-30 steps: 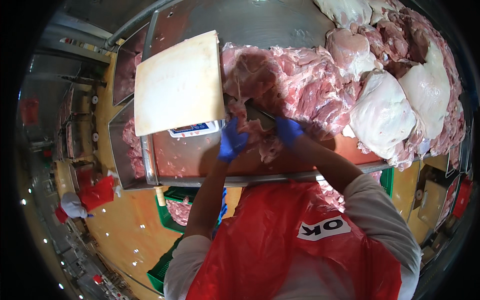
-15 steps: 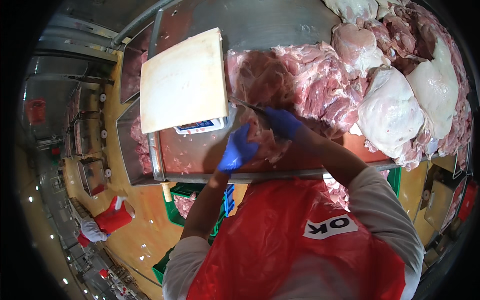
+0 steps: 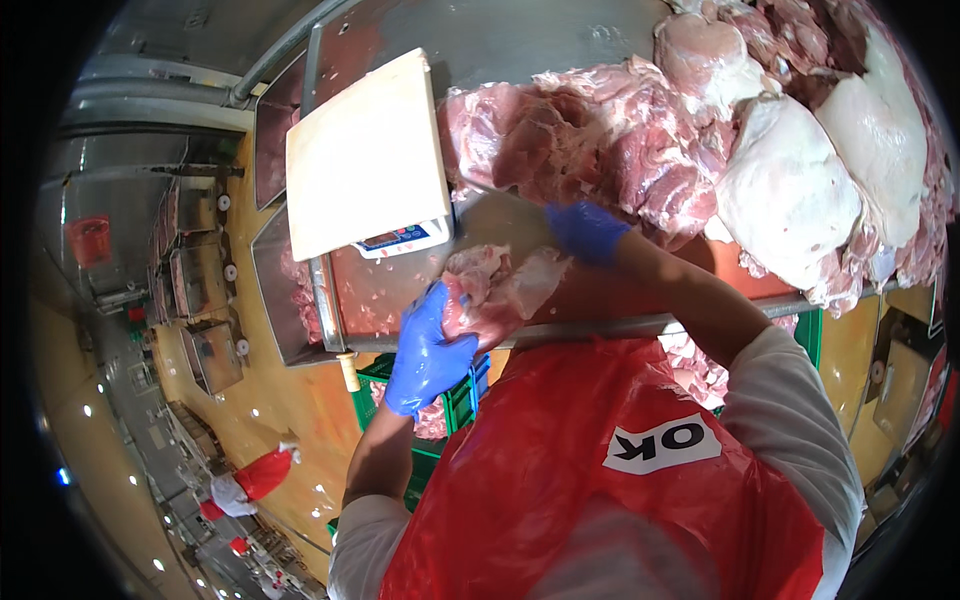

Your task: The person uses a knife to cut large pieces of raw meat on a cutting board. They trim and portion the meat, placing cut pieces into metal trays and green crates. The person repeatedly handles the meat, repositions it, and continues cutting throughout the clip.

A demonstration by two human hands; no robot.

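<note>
In a blue glove, my left hand [image 3: 430, 350] is closed on a piece of pale pink raw meat [image 3: 492, 292], lifted at the table's near edge. Whitish skin or fat hangs from the piece's right side. My right hand [image 3: 590, 232], also blue-gloved, is wrapped round the mostly hidden handle of a knife [image 3: 505, 196]. Its thin dark blade points left toward the scale. Just beyond the knife lies a long heap of red raw meat [image 3: 560, 130]. The scale [image 3: 405, 240] stands left of it under a large cream-white board [image 3: 365, 160].
Large skin-covered meat pieces [image 3: 785, 200] pile up at the right. Metal bins [image 3: 285, 285] with meat adjoin the table's left end. Its raised metal rim [image 3: 590, 328] runs before me, above green crates [image 3: 462, 400]. A person in a red apron [image 3: 262, 475] is far off at lower left.
My left hand has drawn the meat piece nearer and down-left, away from the knife. My right hand with the knife has shifted slightly right. The view has moved a little.
</note>
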